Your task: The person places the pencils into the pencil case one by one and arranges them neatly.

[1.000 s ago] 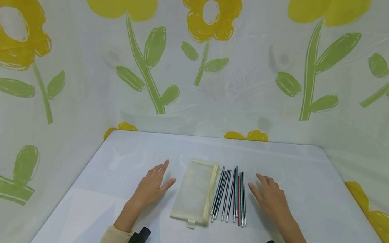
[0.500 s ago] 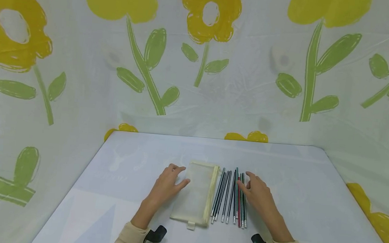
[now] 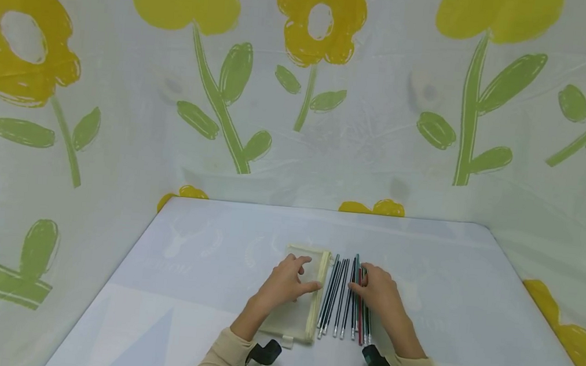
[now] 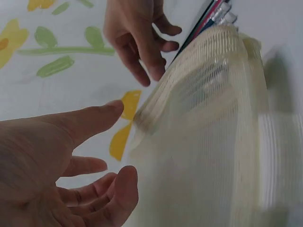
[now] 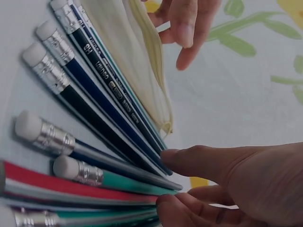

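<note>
A cream mesh zip pouch (image 3: 287,322) lies flat on the table, its zip along the right side. Beside it several pencils (image 3: 340,297) with white erasers lie in a loose row, mostly dark, with a red pencil (image 5: 71,185) and a teal pencil (image 5: 123,183) among them. My left hand (image 3: 284,284) hovers over the pouch, thumb and fingers spread apart with nothing between them. Over the right part of the row is my right hand (image 3: 380,292), fingers loosely bent. In the right wrist view its thumb and fingertips are right at the far ends of the pencils.
The white table (image 3: 198,314) carries faint printed patterns. Behind and beside it hangs a pale curtain (image 3: 370,137) with yellow flowers and green stems. A black camera sits on each wrist. A small tab (image 3: 287,342) sticks out at the pouch's near end.
Both hands have moved inward: the left from beside the pouch to above it, the right from beside the pencils to over them. Pouch and pencils lie as before.
</note>
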A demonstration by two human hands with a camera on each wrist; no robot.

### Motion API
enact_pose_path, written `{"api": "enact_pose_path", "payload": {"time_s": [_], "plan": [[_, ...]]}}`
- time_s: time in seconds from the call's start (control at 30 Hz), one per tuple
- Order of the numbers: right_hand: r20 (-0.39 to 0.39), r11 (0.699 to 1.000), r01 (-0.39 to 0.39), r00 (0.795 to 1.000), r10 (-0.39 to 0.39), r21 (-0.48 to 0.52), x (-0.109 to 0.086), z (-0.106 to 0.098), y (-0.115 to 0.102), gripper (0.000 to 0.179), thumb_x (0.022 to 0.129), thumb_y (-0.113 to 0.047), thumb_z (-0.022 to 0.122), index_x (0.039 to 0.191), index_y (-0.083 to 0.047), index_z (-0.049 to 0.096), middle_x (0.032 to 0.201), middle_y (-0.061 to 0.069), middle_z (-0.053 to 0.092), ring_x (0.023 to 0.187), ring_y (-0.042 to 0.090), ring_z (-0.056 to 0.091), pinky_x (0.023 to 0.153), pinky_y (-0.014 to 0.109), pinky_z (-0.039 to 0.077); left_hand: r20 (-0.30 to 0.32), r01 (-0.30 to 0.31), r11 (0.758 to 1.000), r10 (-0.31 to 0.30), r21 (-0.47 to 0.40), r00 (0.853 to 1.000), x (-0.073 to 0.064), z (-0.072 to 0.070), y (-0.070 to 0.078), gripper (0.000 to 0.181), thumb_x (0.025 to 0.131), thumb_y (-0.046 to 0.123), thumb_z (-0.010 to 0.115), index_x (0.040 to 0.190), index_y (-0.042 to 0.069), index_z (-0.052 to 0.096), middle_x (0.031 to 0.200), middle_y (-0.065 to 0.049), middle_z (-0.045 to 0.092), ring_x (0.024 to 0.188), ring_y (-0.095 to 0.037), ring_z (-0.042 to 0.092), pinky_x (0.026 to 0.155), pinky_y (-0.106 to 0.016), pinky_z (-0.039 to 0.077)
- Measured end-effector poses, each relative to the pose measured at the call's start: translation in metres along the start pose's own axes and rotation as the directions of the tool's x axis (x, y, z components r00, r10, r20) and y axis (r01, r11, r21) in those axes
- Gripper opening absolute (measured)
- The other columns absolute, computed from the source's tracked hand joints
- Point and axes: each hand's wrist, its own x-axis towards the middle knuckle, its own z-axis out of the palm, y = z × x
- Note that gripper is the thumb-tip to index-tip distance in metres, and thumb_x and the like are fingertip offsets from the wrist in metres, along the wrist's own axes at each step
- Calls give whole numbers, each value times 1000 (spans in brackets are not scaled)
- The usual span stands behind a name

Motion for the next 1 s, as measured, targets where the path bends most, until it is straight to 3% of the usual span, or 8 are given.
{"api": "enact_pose_path", "payload": {"time_s": [0.13, 0.27, 0.5, 0.63, 0.73, 1.0], "plan": [[22, 1000, -7, 1000, 7, -2, 1, 1, -1, 57, 83, -22, 78, 128, 6, 57, 79, 5, 57, 70, 16, 51, 56, 25, 44, 23, -11, 998, 10, 56, 1000, 4, 8, 6, 76, 82, 46, 76, 143, 11, 49, 110, -13, 58, 73, -15, 57, 57, -23, 48], [21, 1000, -19, 1000, 19, -5, 2, 2, -2, 58, 82, -20, 78, 129, 7, 56, 80, 6, 57, 70, 16, 52, 56, 25, 45, 32, -26, 997, 24, 72, 999, 6, 13, 9, 75, 80, 39, 80, 143, 12, 49, 106, -11, 58, 79, -15, 54, 57, -21, 47], [58, 997, -66, 996, 64, 28, 3, 1, -7, 59, 84, -17, 77, 133, 6, 53, 80, 5, 56, 60, 13, 55, 49, 23, 50, 58, -50, 999, 49, 16, 997, 10, 15, 9, 69, 78, 5, 73, 143, 6, 49, 96, -7, 61, 58, -3, 57, 55, -16, 50], [66, 996, -82, 995, 79, 42, 3, 0, -10, 56, 85, -14, 75, 133, 7, 54, 80, 6, 56, 59, 13, 56, 47, 22, 51, 98, -30, 996, 38, -86, 994, 9, 12, 8, 66, 80, -5, 63, 144, 3, 46, 97, -8, 61, 56, -4, 60, 51, -17, 55], [68, 996, -85, 994, 82, 38, 4, 0, -10, 55, 86, -13, 74, 132, 8, 54, 79, 6, 56, 60, 13, 56, 48, 22, 51, 139, -13, 979, 43, -206, 989, 9, 8, 5, 62, 84, -8, 58, 144, -1, 45, 100, -13, 60, 57, -10, 62, 49, -21, 59], [75, 996, -90, 993, 89, 17, 7, -1, -11, 54, 86, -11, 72, 132, 10, 53, 76, 5, 56, 58, 13, 56, 48, 23, 49, 190, 3, 931, 71, -366, 979, 14, -7, -7, 51, 89, -10, 52, 140, -2, 52, 99, -15, 56, 67, -16, 60, 60, -33, 65]]}}
